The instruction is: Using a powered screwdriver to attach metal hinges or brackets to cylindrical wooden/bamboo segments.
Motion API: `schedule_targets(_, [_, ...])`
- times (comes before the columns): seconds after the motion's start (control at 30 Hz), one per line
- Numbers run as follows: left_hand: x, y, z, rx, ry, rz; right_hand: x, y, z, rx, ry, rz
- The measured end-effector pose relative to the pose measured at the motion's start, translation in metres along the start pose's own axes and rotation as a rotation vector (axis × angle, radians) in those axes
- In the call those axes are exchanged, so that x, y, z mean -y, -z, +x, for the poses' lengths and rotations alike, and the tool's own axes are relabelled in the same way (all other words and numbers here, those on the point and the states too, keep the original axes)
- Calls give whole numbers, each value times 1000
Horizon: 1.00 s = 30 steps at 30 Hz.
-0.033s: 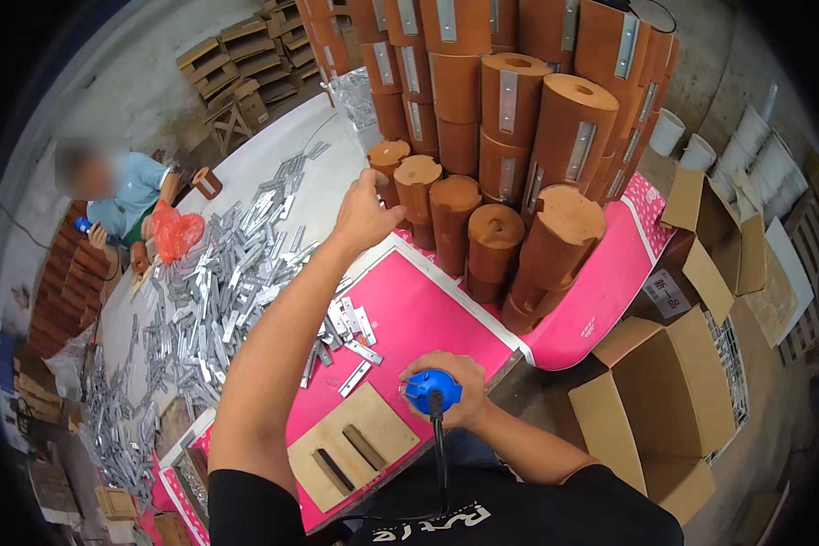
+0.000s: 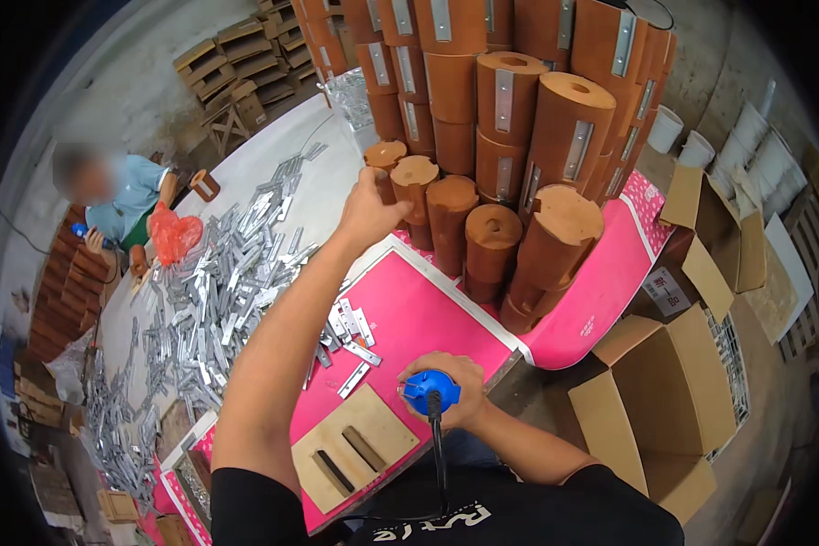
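Fingers of the right hand (image 2: 453,387) wrap around a rounded blue tool (image 2: 428,392) with a black cord (image 2: 439,455), near the edge of a bright pink tabletop (image 2: 428,314). The left hand (image 2: 369,218), thumb spread from its fingers, is beside upright reddish-brown cylinders (image 2: 415,173); I cannot tell whether it touches one.

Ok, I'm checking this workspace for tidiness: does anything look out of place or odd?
The flat metal strips stand out: they sprawl across the table in a loose jumble, pointing every way, while the reddish-brown cylinders stand upright in stacks. No damage is evident; any lean may be lens distortion.
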<state>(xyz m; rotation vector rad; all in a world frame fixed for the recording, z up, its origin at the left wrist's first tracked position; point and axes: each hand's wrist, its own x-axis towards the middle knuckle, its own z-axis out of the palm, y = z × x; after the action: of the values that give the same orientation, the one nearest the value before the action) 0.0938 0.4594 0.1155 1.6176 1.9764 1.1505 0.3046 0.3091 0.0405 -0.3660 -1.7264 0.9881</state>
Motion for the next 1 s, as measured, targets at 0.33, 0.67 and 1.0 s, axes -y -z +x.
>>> schedule_targets(0.33, [53, -45, 36, -42, 1, -343, -26, -2, -12, -175, -122, 117])
schedule_targets(0.67, [13, 38, -7, -101, 26, 7, -4, 12, -1, -196, -204, 306])
schedule_targets(1.0, [-158, 105, 36, -653, -416, -173, -2, -1, -4, -239, -263, 150])
